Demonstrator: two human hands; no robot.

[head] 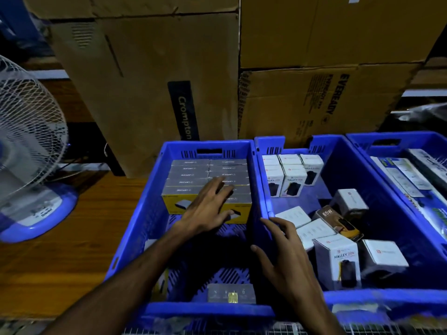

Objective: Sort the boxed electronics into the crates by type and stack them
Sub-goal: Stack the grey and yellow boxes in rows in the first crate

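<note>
Left hand (210, 206) lies flat, fingers straight and spread, on top of the stacked yellow-and-grey boxes (191, 180) in the left crate (135, 228). It grips nothing; judged as pressing the near row level or squaring it against its neighbours. These boxes sit in two tidy columns against the crate's far wall, labels all one way — a type already sorted and stacked. One loose grey box (231, 293) lies apart on the crate floor at the near wall, not yet joined to the stack.

Right hand (281, 247) is relaxed, fingers loosely extended, resting on the shared rim between the left crate and the middle crate (387, 213). It holds nothing; likely steadying the crates or poised to reach right.

The middle crate is mixed. White Halley boxes (290, 176) stand upright in a neat group at the far left corner; nearer, further white boxes (312, 230) lie tumbled, with a dark 65W box (338, 221) tilted among them — this portion remains unsorted. A taller Halley box (337, 261) stands just beside the right hand.

A third crate (362, 143) at right holds long flat packs, partly out of view. Cardboard cartons (154, 88) stand behind; a fan (26, 131) sits on the wooden tabletop (79, 238) at left.
</note>
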